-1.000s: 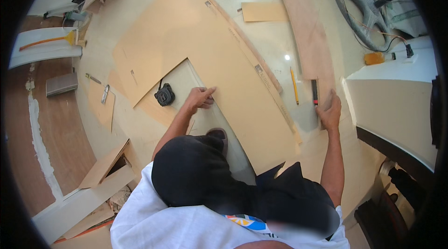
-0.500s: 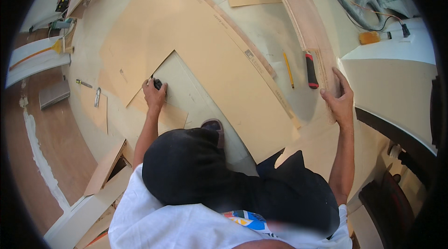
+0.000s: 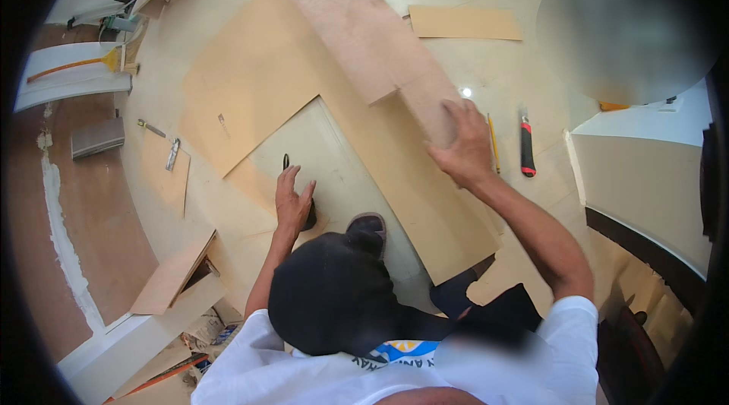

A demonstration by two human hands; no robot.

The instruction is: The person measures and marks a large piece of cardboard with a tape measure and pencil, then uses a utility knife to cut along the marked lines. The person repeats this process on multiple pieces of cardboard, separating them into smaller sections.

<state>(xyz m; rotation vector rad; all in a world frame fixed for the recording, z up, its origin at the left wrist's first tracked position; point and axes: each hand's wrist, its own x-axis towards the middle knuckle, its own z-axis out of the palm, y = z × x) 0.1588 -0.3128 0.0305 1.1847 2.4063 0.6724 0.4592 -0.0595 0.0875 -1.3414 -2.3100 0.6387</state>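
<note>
My right hand (image 3: pixel 465 145) grips the narrow, notched end of a long pinkish plywood strip (image 3: pixel 349 29). The strip slants across a large tan board (image 3: pixel 364 131) with an angular cutout, covering part of it. Below the cutout's corner, my left hand (image 3: pixel 292 200) is curled over a small black tool (image 3: pixel 310 216) with a loop; the palm hides most of it, so its kind is unclear. To the right of my right hand are a yellow pencil (image 3: pixel 493 143) and a red-and-black handled utility knife (image 3: pixel 527 143) on the floor.
A tan offcut (image 3: pixel 467 23) lies beyond the strip. Smaller tools, one a silver knife (image 3: pixel 172 154), rest around a tan piece (image 3: pixel 176 181) at left. A white curved panel (image 3: pixel 645 154) stands at right. My shoe (image 3: pixel 367 234) is inside the cutout.
My right hand has swung the plywood strip leftward, from beside the utility knife to over the tan board. My left hand has moved nearer and slightly right with the black tool.
</note>
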